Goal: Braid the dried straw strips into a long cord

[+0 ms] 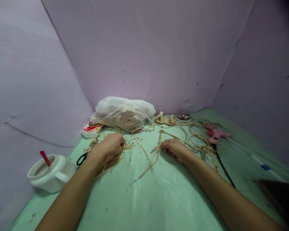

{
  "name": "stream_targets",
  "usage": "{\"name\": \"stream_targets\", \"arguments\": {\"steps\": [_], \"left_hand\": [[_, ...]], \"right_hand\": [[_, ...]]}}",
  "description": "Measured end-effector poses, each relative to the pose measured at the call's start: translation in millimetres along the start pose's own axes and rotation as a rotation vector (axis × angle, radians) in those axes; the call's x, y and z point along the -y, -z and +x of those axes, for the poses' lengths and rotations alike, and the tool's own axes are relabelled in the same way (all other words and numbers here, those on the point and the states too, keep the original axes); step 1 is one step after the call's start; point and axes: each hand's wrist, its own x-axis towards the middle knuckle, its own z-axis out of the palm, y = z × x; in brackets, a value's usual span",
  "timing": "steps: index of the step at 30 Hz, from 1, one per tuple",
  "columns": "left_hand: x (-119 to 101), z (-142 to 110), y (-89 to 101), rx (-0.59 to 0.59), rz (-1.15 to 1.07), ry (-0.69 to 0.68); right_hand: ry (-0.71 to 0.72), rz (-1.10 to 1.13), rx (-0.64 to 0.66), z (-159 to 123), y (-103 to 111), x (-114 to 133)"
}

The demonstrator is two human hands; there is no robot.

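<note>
My left hand (110, 146) rests as a fist on the green table cover (159, 199), closed on a bundle of dry straw strands (110, 163) that trail toward me beneath it. My right hand (174, 148) pinches the end of other straw strands (156, 150) that run down and left across the cover. A braided straw cord (195, 141) curls from behind my right hand toward the back. A small woven straw piece (163, 119) lies near the back wall.
A plastic bag of straw (122, 114) sits at the back. A red-and-white box (91, 130) and black scissors (81, 158) lie left. A white pot with a red stick (50, 171) stands at far left. A pink glue gun (215, 133) with black cord and a bead dish (183, 116) lie right.
</note>
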Motion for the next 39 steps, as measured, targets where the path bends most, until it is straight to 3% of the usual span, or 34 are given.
{"name": "stream_targets", "arguments": {"steps": [5, 15, 23, 29, 35, 39], "left_hand": [[1.0, 2.1, -13.2, -0.055, -0.003, 0.03], [-5.3, 15.0, -28.3, -0.035, -0.157, 0.082], [16.0, 14.3, -5.5, -0.249, -0.829, 0.224], [28.0, 8.8, 13.5, -0.317, -1.297, 0.358], [27.5, 4.8, 28.4, -0.167, -1.499, 0.344], [19.2, 2.8, 14.6, 0.024, -1.438, 0.372]], "right_hand": [[-0.008, -0.001, -0.005, 0.1, 0.7, 1.2], [-0.016, 0.0, -0.006, 1.8, 0.9, -1.0], [-0.02, -0.006, -0.02, -2.7, -0.1, 4.0], [-0.023, -0.027, -0.01, -1.2, 0.4, 2.8], [-0.011, -0.036, 0.006, -0.7, 0.6, 1.4], [-0.014, -0.023, -0.007, -0.5, 0.8, 0.8]]}}
